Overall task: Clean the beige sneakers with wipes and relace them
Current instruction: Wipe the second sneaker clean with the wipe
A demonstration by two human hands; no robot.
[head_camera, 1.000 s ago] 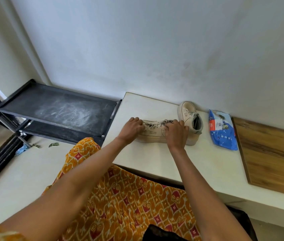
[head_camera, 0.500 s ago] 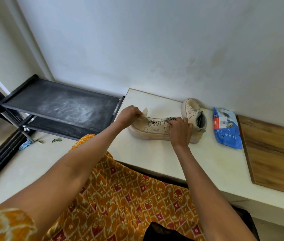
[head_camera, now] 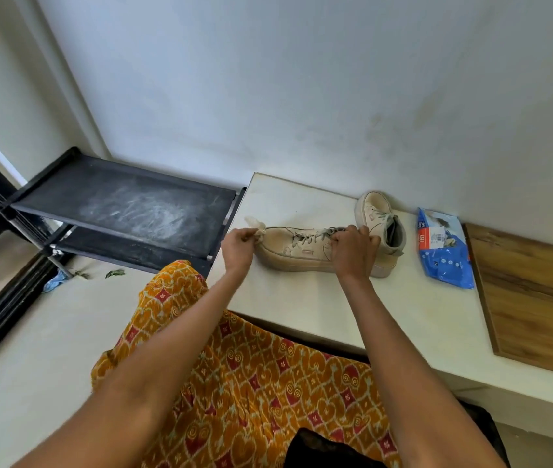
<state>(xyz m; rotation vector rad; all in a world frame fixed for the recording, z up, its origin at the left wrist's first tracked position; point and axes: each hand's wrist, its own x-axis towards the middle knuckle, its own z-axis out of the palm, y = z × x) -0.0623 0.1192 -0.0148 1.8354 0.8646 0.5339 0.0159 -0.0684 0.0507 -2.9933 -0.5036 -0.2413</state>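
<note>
While the near sneaker [head_camera: 297, 248] lies lengthwise on the white surface [head_camera: 319, 309], close to its left end, the risk is easy to read: a hard rub at the toe could, I judge, shove the shoe along the smooth top, because only one hand steadies it. That is the right hand [head_camera: 353, 248], fingers curled around the collar and the top of the laces [head_camera: 312, 236], clamped on the shoe. At the toe, the left hand [head_camera: 239, 243] pinches a crumpled wipe [head_camera: 257, 228] that meets the toe cap. A second hazard, to my eye: the wipe could snag the loose grey-green laces and drag grime into them. Now the looks, big to small: the near shoe is beige with a thick pale sole, its upper smooth and matte, laces threaded. Behind it, the second sneaker [head_camera: 380, 221] stands near the wall, its heel collar open, touching or just beside its partner; I cannot tell which. Right of both lies the blue wipes pack [head_camera: 444, 251], flat and wrinkled.
</note>
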